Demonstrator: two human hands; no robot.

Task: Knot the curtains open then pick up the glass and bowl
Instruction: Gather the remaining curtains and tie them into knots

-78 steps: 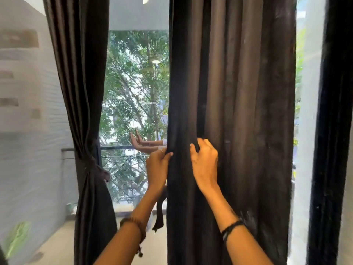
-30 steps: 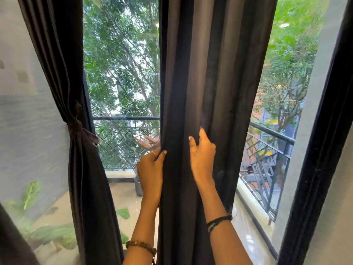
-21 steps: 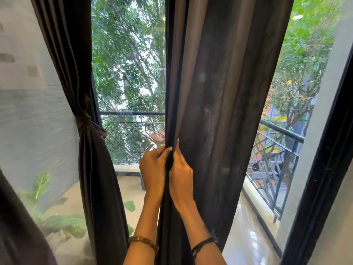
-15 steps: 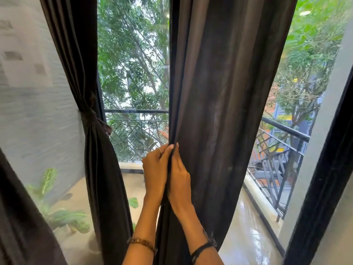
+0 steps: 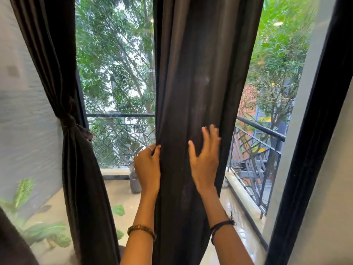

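The dark brown fabric curtain hung vertically, its long axis twelve to six, between both hands — left hand gripping its nine o'clock edge, right hand spread flat on its front.

Curtain hides left hand's fingertips.

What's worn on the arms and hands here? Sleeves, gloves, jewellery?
Both forearms are bare: no sleeves or gloves in view. The left wrist carries a brown beaded bracelet. The right wrist has a thin black cord band with a small knot or tassel. The left hand shows a thin ring on one finger; the right hand shows none.
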